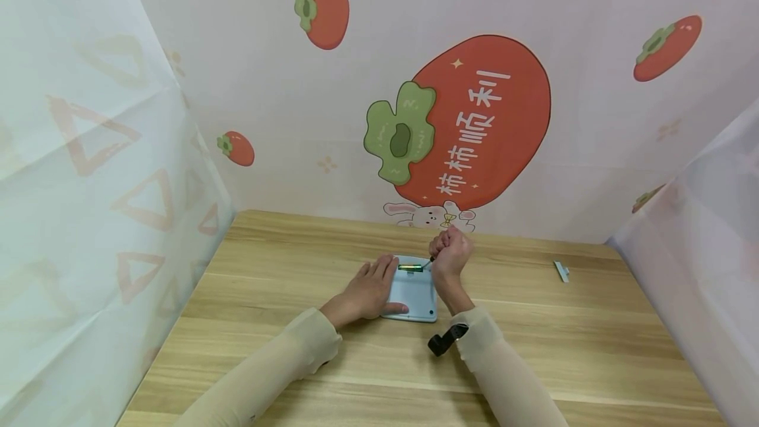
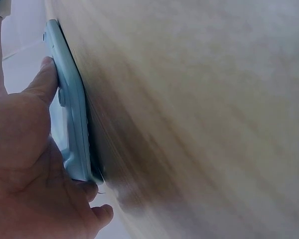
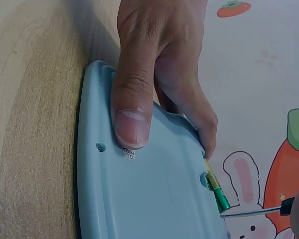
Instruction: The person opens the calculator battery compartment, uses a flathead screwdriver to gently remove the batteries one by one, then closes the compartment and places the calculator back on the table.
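Note:
A flat light-blue plastic device [image 1: 415, 298] lies on the table with its screw-holed back up. My left hand [image 1: 370, 288] spans its left side, thumb pressing the back near the close edge and fingers extended toward the far edge. A green battery [image 1: 410, 268] sits in the slot near the far edge, tilted in the right wrist view. My right hand [image 1: 450, 257] grips a screwdriver [image 3: 256, 211] by its black handle. Its thin metal shaft reaches the battery's right end. The right fingers hide most of the handle.
A small light-blue battery cover [image 1: 561, 271] lies on the wooden table [image 1: 267, 282] at the right. A printed white sheet [image 1: 267, 71] stands behind the table, with more sheeting along both sides. A black strap-mounted piece [image 1: 446, 340] is on the right wrist.

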